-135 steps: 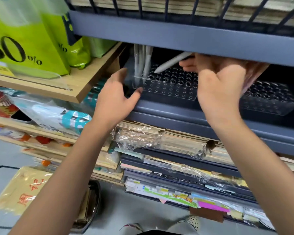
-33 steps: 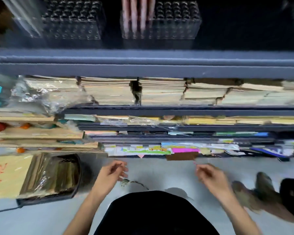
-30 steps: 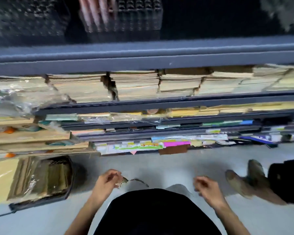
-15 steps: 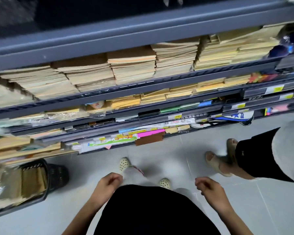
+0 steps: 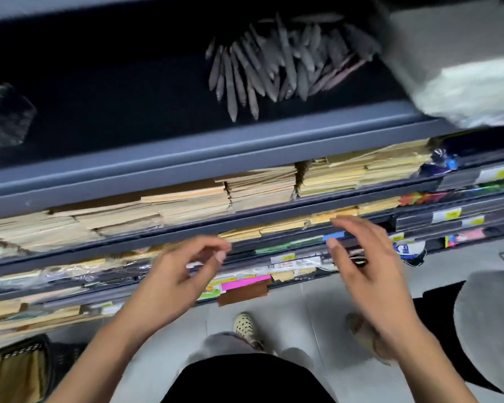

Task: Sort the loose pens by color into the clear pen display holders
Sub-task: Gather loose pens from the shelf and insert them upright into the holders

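1. Pens (image 5: pixel 274 62) lie in a loose heap on the dark top shelf (image 5: pixel 186 158), up at 12 o'clock from where the person stands. Most tips point toward the shelf's front lip. In the shadow they look grey, with a few pinkish ones on the 3 o'clock side of the heap.
2. A clear holder (image 5: pixel 3 117) sits on the same shelf far off at 9 o'clock, well apart from the heap. It is too blurred to tell what it contains.
3. The left hand (image 5: pixel 181 274) hovers in front of the lower shelves. Its fingers are loosely curled, thumb and forefinger are near each other but apart, and it carries nothing.
4. The right hand (image 5: pixel 364 257) is raised beside it at 3 o'clock, smeared by motion. Its fingers are spread and empty.
5. Neither hand touches the pens, which are well above both.
6. Paper stacks (image 5: pixel 245 187) in tan and yellow fill the shelves under the top one.
7. Between the hands, at the lowest shelf edge, a pink slip (image 5: pixel 245 282) sits just above a brown card (image 5: pixel 242 292).
8. A pale wrapped bundle (image 5: pixel 472 82) hangs over the shelf at 2 o'clock.
9. On the grey floor (image 5: pixel 291 309), the person's perforated shoe (image 5: pixel 246 327) shows at 6 o'clock. A black basket (image 5: pixel 26 370) stands at 8 o'clock.
10. A second person's sandalled foot (image 5: pixel 361 330) is at 4 o'clock.
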The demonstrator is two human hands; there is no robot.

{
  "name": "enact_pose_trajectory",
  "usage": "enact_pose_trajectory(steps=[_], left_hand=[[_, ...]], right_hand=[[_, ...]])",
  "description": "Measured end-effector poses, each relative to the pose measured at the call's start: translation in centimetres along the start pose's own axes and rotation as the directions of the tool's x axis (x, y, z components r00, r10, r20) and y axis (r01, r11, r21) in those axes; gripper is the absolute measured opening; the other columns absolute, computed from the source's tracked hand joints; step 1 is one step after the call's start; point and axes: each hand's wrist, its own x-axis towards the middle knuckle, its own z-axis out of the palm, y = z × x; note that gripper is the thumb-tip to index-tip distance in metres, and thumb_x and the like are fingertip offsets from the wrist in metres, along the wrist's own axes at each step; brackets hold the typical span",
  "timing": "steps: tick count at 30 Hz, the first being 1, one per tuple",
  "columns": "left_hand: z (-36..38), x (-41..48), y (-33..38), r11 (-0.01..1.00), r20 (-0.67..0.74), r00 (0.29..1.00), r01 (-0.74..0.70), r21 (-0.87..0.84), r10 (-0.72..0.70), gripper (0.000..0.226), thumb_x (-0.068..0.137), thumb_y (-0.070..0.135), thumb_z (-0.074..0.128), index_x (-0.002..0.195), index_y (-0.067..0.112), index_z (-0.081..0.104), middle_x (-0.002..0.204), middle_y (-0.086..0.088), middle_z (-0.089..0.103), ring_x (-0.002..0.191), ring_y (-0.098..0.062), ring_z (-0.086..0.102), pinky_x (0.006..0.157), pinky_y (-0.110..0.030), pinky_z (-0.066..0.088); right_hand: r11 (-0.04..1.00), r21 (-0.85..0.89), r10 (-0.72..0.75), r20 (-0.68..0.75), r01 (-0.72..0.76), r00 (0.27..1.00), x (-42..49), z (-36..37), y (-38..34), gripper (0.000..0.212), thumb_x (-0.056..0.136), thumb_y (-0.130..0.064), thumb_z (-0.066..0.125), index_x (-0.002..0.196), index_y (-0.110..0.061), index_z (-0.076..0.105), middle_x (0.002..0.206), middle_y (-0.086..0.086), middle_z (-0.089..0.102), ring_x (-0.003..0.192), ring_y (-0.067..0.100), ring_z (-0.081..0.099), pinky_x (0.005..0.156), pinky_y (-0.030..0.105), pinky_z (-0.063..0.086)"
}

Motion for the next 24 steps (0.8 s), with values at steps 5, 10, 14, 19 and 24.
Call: enact_pose_trajectory(steps=[5, 10, 14, 19, 24], left_hand=[[-2.9, 7.0, 6.4, 0.955, -0.262, 0.921, -0.261, 0.141, 0.290, 0.016, 0.097, 0.028, 0.056, 0.107, 0.025, 0.068, 0.102, 0.014, 0.071, 0.098, -0.003, 0.066, 0.085, -0.010, 0.046], [-4.9, 14.8, 8.3, 0.834, -0.209, 0.935, -0.137, 0.535, 0.288, 0.052, 0.089, 0.051, 0.061, 0.134, 0.025, 0.053, 0.130, 0.003, 0.055, 0.123, -0.013, 0.048, 0.105, -0.020, 0.034], [-6.0, 19.1, 6.7, 0.846, -0.100, 0.993, -0.002, 0.533, 0.065, 0.090, 0.074, 0.069, 0.069, 0.150, 0.044, 0.027, 0.165, 0.001, 0.010, 0.151, -0.018, 0.013, 0.123, -0.035, 0.013], [-8.0, 22.3, 5.5, 0.843, -0.075, 0.994, -0.028, 0.538, 0.081, 0.118, 0.048, 0.096, 0.055, 0.150, 0.044, 0.026, 0.164, -0.009, 0.009, 0.151, -0.018, 0.010, 0.118, -0.023, 0.008], [-8.6, 24.5, 5.2, 0.842, -0.069, 0.993, -0.040, 0.538, 0.092, 0.104, 0.062, 0.086, 0.059, 0.150, 0.036, 0.034, 0.153, -0.009, 0.033, 0.145, -0.018, 0.026, 0.119, -0.033, 0.021]], right_hand=[[0.930, -0.206, -0.327, -0.087, 0.304, 0.941, 7.8, -2.0, -2.2, 0.040, 0.095, -0.025, 0.057, 0.131, -0.007, 0.054, 0.139, 0.008, 0.047, 0.136, 0.021, 0.038, 0.115, 0.037, 0.029], [0.883, -0.340, -0.316, 0.084, 0.325, 0.945, 14.1, -2.2, -3.6, 0.052, 0.097, -0.039, 0.051, 0.141, -0.012, 0.042, 0.144, 0.010, 0.041, 0.138, 0.026, 0.032, 0.116, 0.043, 0.026], [0.844, -0.358, -0.377, 0.132, 0.399, 0.917, 17.4, -1.6, -4.0, 0.056, 0.093, -0.049, 0.052, 0.137, -0.015, 0.045, 0.137, 0.011, 0.044, 0.129, 0.030, 0.037, 0.110, 0.045, 0.031], [0.777, -0.427, -0.468, 0.100, 0.462, 0.878, 20.2, -0.6, -4.7, 0.076, 0.079, -0.071, 0.050, 0.138, -0.024, 0.046, 0.151, 0.012, 0.032, 0.143, 0.030, 0.021, 0.116, 0.050, 0.019], [0.765, -0.408, -0.490, 0.131, 0.497, 0.862, 22.3, 1.2, -6.1, 0.085, 0.073, -0.076, 0.053, 0.138, -0.021, 0.048, 0.152, 0.009, 0.032, 0.145, 0.030, 0.020, 0.117, 0.053, 0.010]])
